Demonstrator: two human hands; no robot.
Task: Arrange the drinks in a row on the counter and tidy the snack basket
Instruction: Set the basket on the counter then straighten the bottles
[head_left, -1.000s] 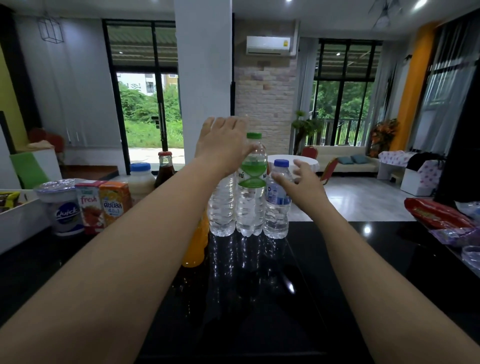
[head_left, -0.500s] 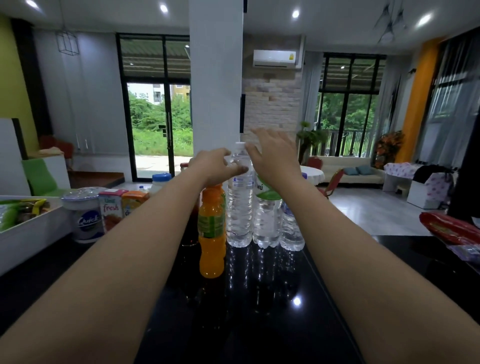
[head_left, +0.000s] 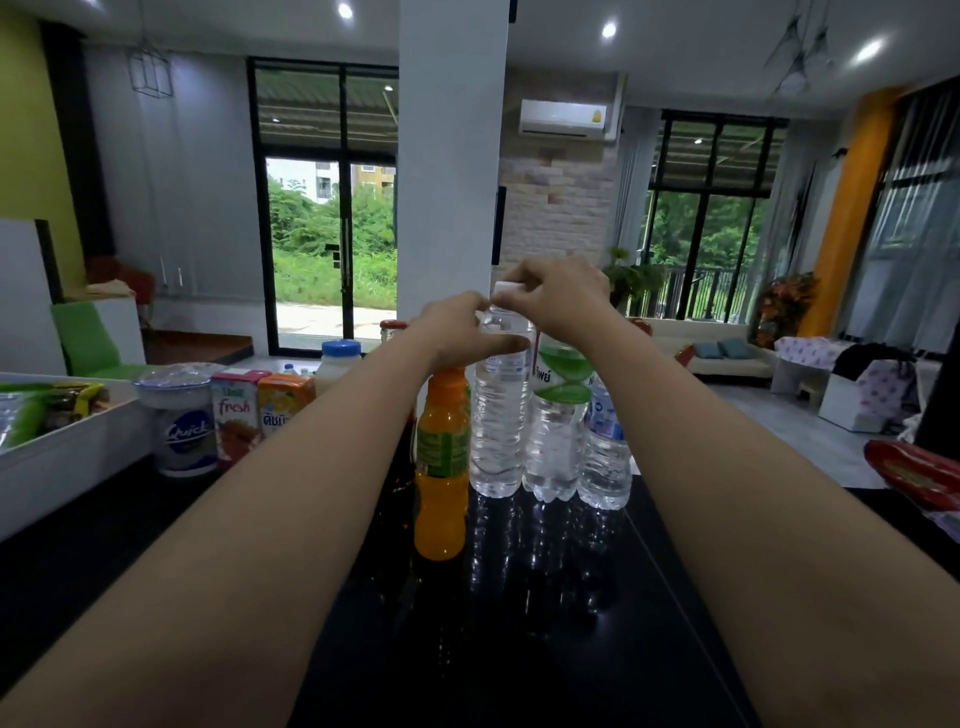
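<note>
Three clear water bottles stand together on the black counter (head_left: 519, 649): a white-capped one (head_left: 500, 415), a green-labelled one (head_left: 558, 415) and a shorter blue-labelled one (head_left: 605, 452). An orange juice bottle (head_left: 441, 467) stands just in front of them to the left. My left hand (head_left: 457, 332) grips the neck of the white-capped bottle. My right hand (head_left: 558, 299) pinches its white cap from above. A dark bottle with a red cap (head_left: 393, 326) is mostly hidden behind my left forearm.
Left of the bottles stand a milk bottle (head_left: 340, 358), two juice cartons (head_left: 260, 410) and a white Quick tub (head_left: 182, 421). A white snack basket (head_left: 62, 457) sits at far left. Red snack bags (head_left: 914, 473) lie at the right edge.
My right hand moved from over the green-labelled bottle onto the white cap. My left hand closed round that bottle's neck. The camera view rose slightly.
</note>
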